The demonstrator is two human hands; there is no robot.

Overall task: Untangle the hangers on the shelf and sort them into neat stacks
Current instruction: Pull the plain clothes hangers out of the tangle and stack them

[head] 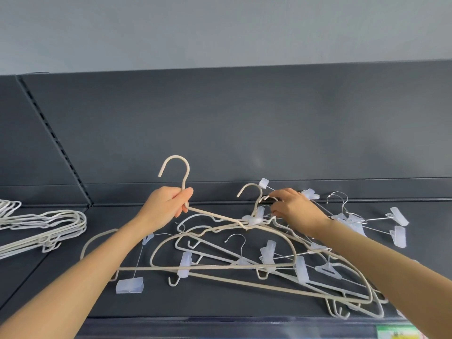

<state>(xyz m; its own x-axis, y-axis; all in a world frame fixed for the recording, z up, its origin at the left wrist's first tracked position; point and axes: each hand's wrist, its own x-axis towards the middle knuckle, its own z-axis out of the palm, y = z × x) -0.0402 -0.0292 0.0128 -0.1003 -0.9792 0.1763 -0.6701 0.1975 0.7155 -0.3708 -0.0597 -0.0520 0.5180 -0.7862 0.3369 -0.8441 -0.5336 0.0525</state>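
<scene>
Left hand [168, 204] gripped cream coated-wire hanger [175, 157] at neck, hook above fist; right hand [294, 209] pinched a hook atop tangled hanger heap [267, 253].

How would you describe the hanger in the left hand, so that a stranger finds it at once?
On the dark shelf, look at the tangle in the middle. One beige hanger rises from it, its neck gripped by the left hand. It has no clips, and its hook stands highest of all.

pale grey wall [220, 28] above the dark back panel [244, 123]; a green label [398, 332] at the shelf's [220, 303] front right corner.
</scene>
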